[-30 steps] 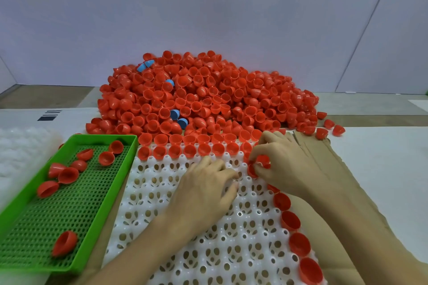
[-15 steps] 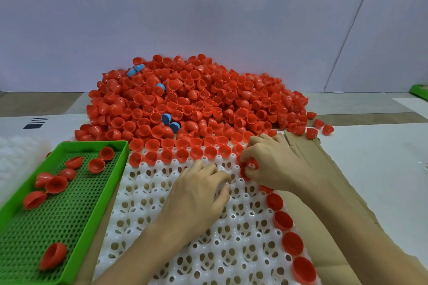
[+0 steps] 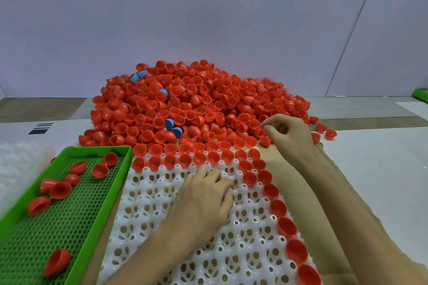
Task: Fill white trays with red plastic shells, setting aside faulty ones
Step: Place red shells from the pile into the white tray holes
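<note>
Red shells (image 3: 60, 190) lie loose in a green tray (image 3: 97, 222) at the lower left of the frame. Some show their open side and some lie tipped over. Just left of the green tray is a blurry white pile (image 3: 20, 164); I cannot tell what it is.

Next to the green tray, in the lower middle, is the white tray (image 3: 150, 203). It has many round cups with holes. The cups along its top edge hold red shells, open side up. More filled cups (image 3: 286, 227) run down its right edge to the bottom of the frame. The middle cups have no shells.

The left hand (image 3: 203, 199) rests palm down on the white tray, near the middle. Its fingers bend down onto the cups. I cannot tell if it has anything under them.

Above the white tray, in the middle of the frame, is a big heap (image 3: 196, 104) of red shells. A few blue pieces (image 3: 169, 123) sit in it.

The right hand (image 3: 289, 133) is at the right edge of the heap. Its fingers are curled among the shells. I cannot tell if it grips one. Brown cardboard (image 3: 275, 164) lies under that arm.
</note>
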